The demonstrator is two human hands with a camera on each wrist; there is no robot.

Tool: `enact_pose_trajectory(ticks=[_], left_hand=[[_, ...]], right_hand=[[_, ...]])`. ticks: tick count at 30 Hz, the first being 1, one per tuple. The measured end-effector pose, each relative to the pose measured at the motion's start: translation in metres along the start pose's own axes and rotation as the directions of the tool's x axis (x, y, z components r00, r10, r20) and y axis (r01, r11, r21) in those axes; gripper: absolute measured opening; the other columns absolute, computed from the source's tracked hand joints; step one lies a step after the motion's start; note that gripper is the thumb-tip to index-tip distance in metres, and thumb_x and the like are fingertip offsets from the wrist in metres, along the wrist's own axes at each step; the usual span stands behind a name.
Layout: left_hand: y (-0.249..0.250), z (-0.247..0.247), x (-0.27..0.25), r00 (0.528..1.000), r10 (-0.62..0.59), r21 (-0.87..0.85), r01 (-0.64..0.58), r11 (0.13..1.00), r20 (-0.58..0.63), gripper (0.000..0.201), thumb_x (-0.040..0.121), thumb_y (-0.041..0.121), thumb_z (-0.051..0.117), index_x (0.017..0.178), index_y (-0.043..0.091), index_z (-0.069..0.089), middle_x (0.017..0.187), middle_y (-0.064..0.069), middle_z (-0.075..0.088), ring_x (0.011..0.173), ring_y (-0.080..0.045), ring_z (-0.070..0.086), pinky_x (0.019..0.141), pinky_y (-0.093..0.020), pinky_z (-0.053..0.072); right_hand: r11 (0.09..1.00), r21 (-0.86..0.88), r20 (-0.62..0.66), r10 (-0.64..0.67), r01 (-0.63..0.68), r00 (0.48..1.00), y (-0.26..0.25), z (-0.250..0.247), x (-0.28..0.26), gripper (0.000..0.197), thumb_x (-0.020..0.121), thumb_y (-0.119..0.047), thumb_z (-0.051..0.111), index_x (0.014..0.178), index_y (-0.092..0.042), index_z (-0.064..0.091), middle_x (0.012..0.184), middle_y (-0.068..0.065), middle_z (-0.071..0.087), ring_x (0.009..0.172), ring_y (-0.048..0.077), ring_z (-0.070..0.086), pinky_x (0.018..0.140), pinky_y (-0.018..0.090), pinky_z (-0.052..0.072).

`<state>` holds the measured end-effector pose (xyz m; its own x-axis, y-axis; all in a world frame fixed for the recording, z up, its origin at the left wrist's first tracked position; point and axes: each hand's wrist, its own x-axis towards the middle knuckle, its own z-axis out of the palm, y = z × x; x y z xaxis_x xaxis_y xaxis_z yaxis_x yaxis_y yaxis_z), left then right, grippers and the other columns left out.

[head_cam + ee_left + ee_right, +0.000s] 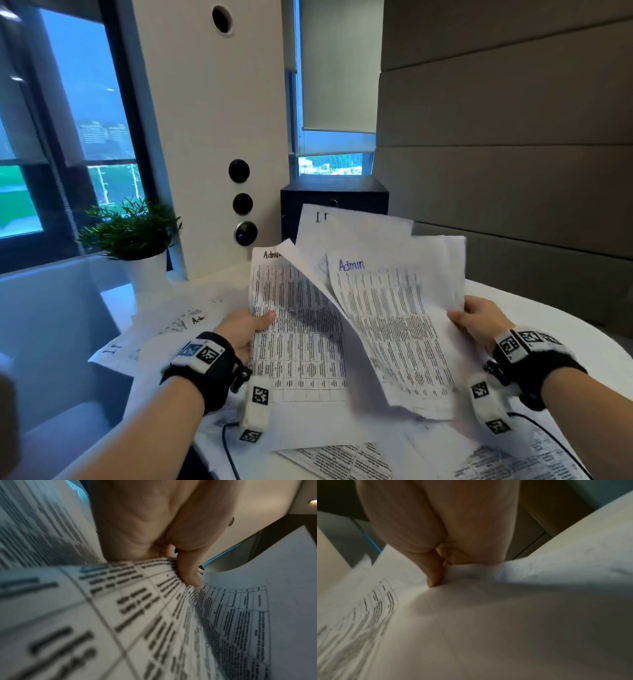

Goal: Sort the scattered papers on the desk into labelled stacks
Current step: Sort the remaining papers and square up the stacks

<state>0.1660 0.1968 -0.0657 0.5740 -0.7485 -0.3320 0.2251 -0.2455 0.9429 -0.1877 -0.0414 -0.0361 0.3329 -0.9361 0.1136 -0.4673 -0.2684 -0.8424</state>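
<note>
Both hands hold printed sheets up above the white desk (534, 308). My left hand (248, 327) pinches the left edge of a table-printed sheet headed "Admin" (298, 329), thumb on its face; the left wrist view shows the thumb (188, 574) pressed on that sheet (120, 615). My right hand (474, 320) grips the right edge of a bundle of several sheets (394, 325), its front page headed "Admin" in purple. Behind it a sheet marked "IT" (322, 219) sticks up. In the right wrist view the thumb (435, 574) pinches the paper (488, 628).
More papers lie on the desk: an "IT" sheet (113, 349) and a sketch sheet marked "Adm" (185, 322) at the left, printed tables (342, 459) near the front edge. A potted plant (137, 236) stands back left, a dark box (334, 202) behind the papers.
</note>
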Motion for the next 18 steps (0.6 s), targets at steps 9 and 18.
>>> enact_pose_trajectory(ticks=[9, 18], left_hand=[[-0.013, 0.028, 0.005, 0.981, 0.067, 0.388, 0.01, 0.922, -0.184, 0.042, 0.07, 0.024, 0.08, 0.102, 0.004, 0.063, 0.107, -0.02, 0.067, 0.1, -0.037, 0.065, 0.089, -0.05, 0.053], [-0.001, 0.032, -0.012, 0.975, 0.117, 0.501, -0.006, 0.865, -0.191, 0.023, 0.077, 0.019, 0.074, 0.098, 0.012, 0.067, 0.096, -0.001, 0.068, 0.084, -0.019, 0.065, 0.063, -0.024, 0.051]], right_hand=[[0.891, -0.453, 0.247, 0.093, 0.03, 0.964, -0.005, 0.025, -0.005, 0.017, 0.083, 0.001, 0.053, 0.085, -0.015, 0.058, 0.094, 0.009, 0.065, 0.086, 0.022, 0.057, 0.075, 0.026, 0.041], [0.868, -0.495, 0.11, 0.105, -0.037, 0.988, -0.014, 0.032, 0.002, 0.04, 0.064, -0.025, 0.087, 0.089, -0.008, 0.062, 0.09, 0.011, 0.066, 0.086, 0.027, 0.063, 0.074, 0.029, 0.046]])
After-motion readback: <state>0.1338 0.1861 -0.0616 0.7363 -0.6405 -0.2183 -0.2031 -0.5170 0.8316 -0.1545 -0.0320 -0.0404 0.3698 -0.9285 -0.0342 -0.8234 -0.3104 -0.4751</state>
